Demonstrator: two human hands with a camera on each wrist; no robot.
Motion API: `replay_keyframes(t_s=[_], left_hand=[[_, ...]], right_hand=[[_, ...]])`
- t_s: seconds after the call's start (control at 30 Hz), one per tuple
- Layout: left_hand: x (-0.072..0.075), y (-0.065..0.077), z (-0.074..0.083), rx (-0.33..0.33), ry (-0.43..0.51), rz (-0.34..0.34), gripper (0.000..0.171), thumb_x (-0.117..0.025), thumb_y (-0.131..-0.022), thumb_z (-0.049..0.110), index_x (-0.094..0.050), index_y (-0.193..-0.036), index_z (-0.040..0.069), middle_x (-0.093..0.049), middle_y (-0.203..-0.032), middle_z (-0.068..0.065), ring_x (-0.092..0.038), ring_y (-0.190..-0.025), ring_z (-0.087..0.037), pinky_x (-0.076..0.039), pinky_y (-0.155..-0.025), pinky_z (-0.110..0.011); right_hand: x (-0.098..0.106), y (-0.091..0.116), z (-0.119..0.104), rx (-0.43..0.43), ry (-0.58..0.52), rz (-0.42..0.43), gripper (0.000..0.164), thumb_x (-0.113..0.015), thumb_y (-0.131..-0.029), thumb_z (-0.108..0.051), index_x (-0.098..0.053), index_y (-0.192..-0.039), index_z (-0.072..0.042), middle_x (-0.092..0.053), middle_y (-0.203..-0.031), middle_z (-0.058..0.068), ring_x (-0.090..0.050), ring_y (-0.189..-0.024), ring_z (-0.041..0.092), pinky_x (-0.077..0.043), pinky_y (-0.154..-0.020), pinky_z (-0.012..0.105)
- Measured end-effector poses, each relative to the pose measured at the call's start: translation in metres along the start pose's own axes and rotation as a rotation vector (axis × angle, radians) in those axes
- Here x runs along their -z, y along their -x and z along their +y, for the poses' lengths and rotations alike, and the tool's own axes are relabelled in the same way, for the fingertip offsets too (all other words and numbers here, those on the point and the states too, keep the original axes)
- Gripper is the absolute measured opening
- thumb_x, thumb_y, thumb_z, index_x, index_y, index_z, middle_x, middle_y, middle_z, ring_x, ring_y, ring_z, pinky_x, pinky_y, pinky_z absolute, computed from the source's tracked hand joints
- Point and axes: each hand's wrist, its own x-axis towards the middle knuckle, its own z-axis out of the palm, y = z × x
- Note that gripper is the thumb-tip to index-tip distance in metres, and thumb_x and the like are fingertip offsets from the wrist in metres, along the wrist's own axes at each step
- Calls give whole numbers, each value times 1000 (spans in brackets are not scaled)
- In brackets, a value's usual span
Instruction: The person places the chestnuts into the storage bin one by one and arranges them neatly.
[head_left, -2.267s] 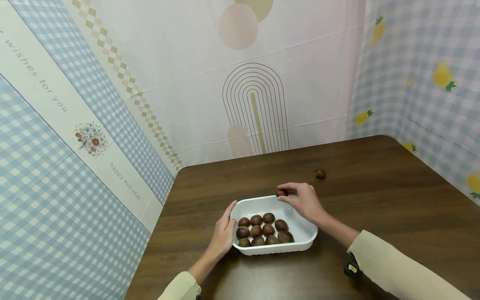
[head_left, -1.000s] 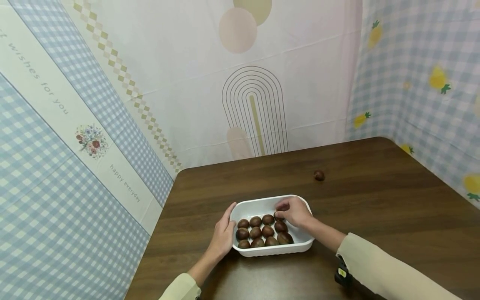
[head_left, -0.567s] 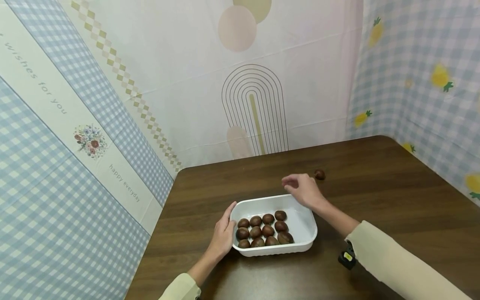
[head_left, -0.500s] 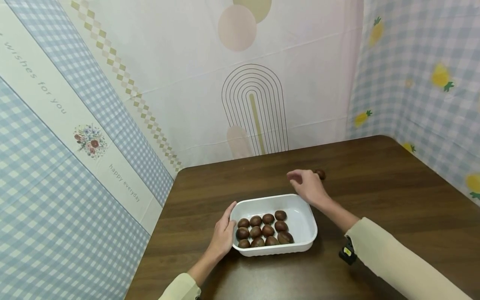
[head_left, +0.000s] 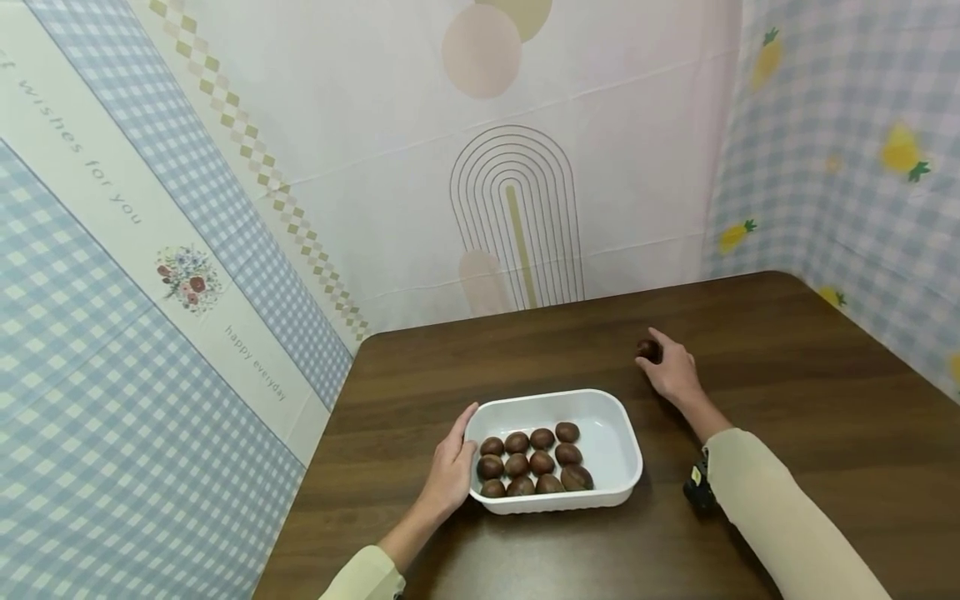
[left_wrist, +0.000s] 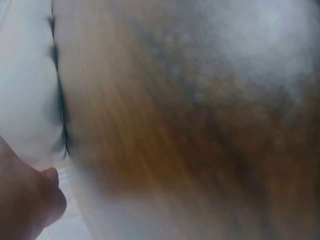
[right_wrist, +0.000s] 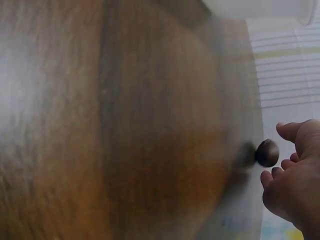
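My left hand (head_left: 452, 468) grips the left end of a white rectangular dish (head_left: 630, 475), thumb at the rim and fingers along the outer wall. Inside, glossy brown chestnuts (head_left: 542, 462) sit in tidy rows toward the left, with bare dish bottom at the right. Beyond the dish's far right corner, my right hand (head_left: 673, 372) reaches around a single chestnut (head_left: 647, 351) on the table. In the right wrist view that chestnut (right_wrist: 267, 153) lies between the spread thumb and fingers, with a gap showing to the thumb. The left wrist view catches only part of my left hand (left_wrist: 30, 200).
The dish stands on a dark brown wooden table (head_left: 480, 358) with rounded far corners. A white printed cloth (head_left: 637, 167) hangs behind it, and blue checked cloths hang at the left (head_left: 90, 400) and right (head_left: 862, 217). A black wrist device (head_left: 699, 487) sits under the right sleeve.
My right hand set a chestnut at the top of the rightmost row, let go, left the dish and moved right and away to the lone chestnut. My left hand kept its place.
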Motion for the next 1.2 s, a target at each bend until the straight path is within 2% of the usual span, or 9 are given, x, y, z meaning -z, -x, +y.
replay_keyframes(t_s=[0.3,0.47,0.63,0.73,0.87,0.93,1.07,1.13,1.2], left_hand=[[-3,-3,5,-8,28,-3,60,-44,-102,-5,-45,-161,6,-50,-160,-15,-51,-142,-35,-39,-117,-56],[-5,-5,7,-13,25,-10,60,-45,-102,-5,-44,-161,6,-49,-161,-14,-50,-143,-33,-39,-117,-56],[-4,-5,8,-21,30,-8,60,-45,-102,-5,-44,-161,6,-49,-161,-14,-50,-143,-33,-38,-117,-57],[-3,-4,8,-19,36,-5,61,-45,-102,-5,-44,-161,6,-50,-160,-14,-51,-142,-33,-38,-117,-57],[-1,-3,4,-15,31,-1,61,-45,-101,-5,-45,-161,6,-51,-159,-14,-53,-140,-32,-39,-116,-56],[-1,-2,3,-15,28,-1,61,-45,-101,-5,-44,-161,5,-51,-159,-13,-52,-140,-32,-38,-117,-56],[0,-2,0,-9,25,-2,61,-45,-101,-5,-44,-161,5,-51,-160,-14,-52,-141,-33,-39,-117,-56],[1,-1,-1,-7,26,-1,60,-45,-101,-5,-44,-161,5,-51,-159,-15,-52,-141,-35,-39,-116,-57],[1,-1,-2,-4,23,1,60,-45,-102,-5,-44,-161,4,-51,-159,-16,-52,-141,-36,-39,-116,-57]], right_hand=[[8,-2,10,-4,10,32,63,-62,-104,-9,-37,-160,7,-36,-157,41,-29,-144,63,-27,-116,73],[10,-4,12,13,36,70,56,-64,-103,-7,-46,-154,7,-43,-153,41,-33,-142,62,-26,-115,73],[8,-6,14,39,76,101,47,-68,-102,-8,-58,-146,4,-51,-148,38,-40,-140,59,-32,-114,71],[6,-6,14,55,100,90,44,-70,-101,-9,-61,-142,4,-54,-145,37,-43,-138,59,-34,-113,70],[5,-5,12,84,124,40,42,-71,-101,-9,-62,-139,6,-56,-142,38,-46,-135,58,-33,-113,70],[5,-3,10,96,116,14,41,-72,-100,-9,-64,-138,5,-59,-139,37,-51,-131,56,-36,-112,68],[2,4,3,108,16,-43,40,-73,-100,-8,-67,-137,4,-65,-134,33,-63,-123,48,-52,-102,57],[1,7,-2,112,-69,-76,41,-74,-99,-7,-67,-138,5,-66,-133,32,-66,-121,45,-58,-96,43],[0,11,-9,116,-164,-110,43,-74,-99,-7,-66,-140,5,-66,-134,30,-66,-123,44,-59,-91,29]])
